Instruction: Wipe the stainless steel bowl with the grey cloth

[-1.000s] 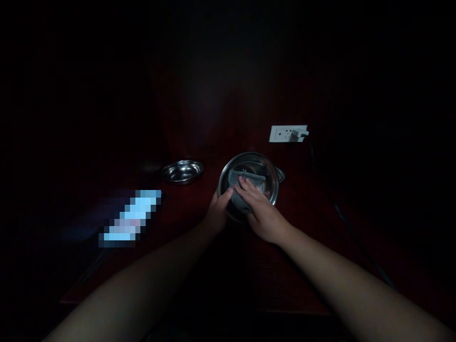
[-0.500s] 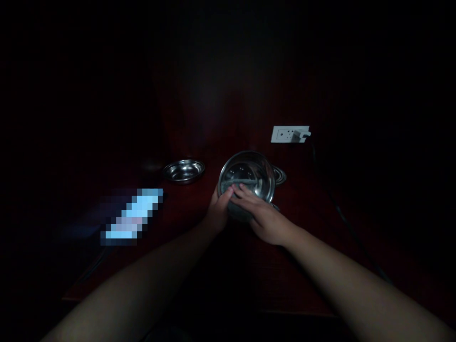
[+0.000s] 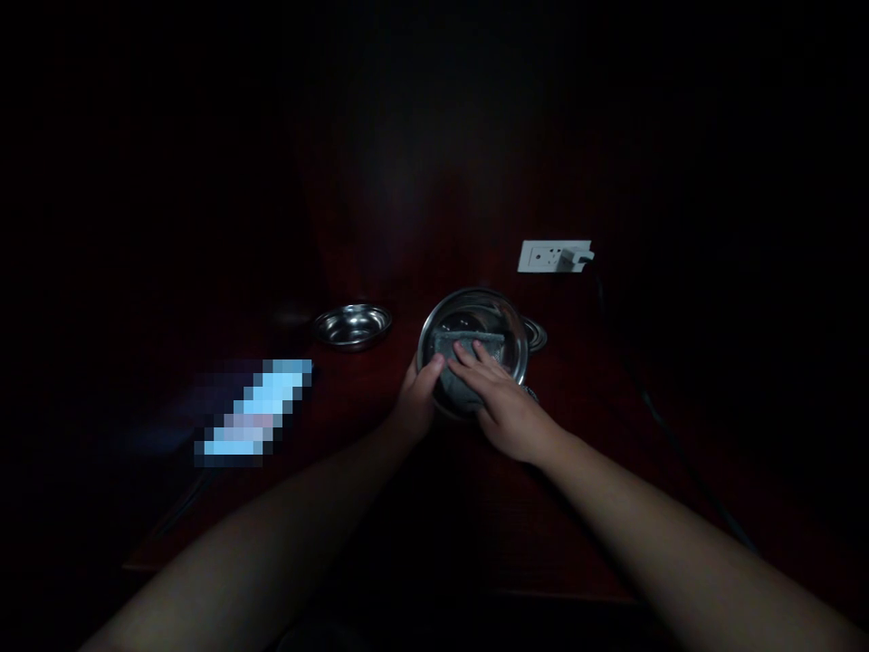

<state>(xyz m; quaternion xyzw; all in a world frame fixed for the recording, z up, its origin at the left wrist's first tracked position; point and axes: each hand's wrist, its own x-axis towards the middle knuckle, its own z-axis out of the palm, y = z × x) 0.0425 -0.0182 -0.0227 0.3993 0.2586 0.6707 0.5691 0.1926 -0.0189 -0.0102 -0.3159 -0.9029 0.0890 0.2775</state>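
Note:
A shiny steel bowl (image 3: 514,337) is tilted with its mouth toward me, in the middle of the view. My left hand (image 3: 415,403) grips its lower left side, the thumb over the rim and the other fingers mostly hidden behind. Inside the bowl, a grey cloth (image 3: 468,340) lies folded against the wall. My right hand (image 3: 499,389) holds this cloth pressed to the steel, fingers spread across it and the thumb out of sight. Behind the bowl's right side, a round ridged metal object (image 3: 536,335) is partly hidden.
A shallow steel dish (image 3: 353,326) rests on the dark red table (image 3: 543,543) to the left. Nearer stands a lit, pixelated screen (image 3: 262,407). A wall socket (image 3: 553,256) holds a white plug (image 3: 577,258), and a dark cable (image 3: 652,407) runs down the right side. Surroundings are very dark.
My right hand has shifted slightly up and right inside the bowl, and the cloth has moved with it, showing more of its surface. The left hand keeps its grip.

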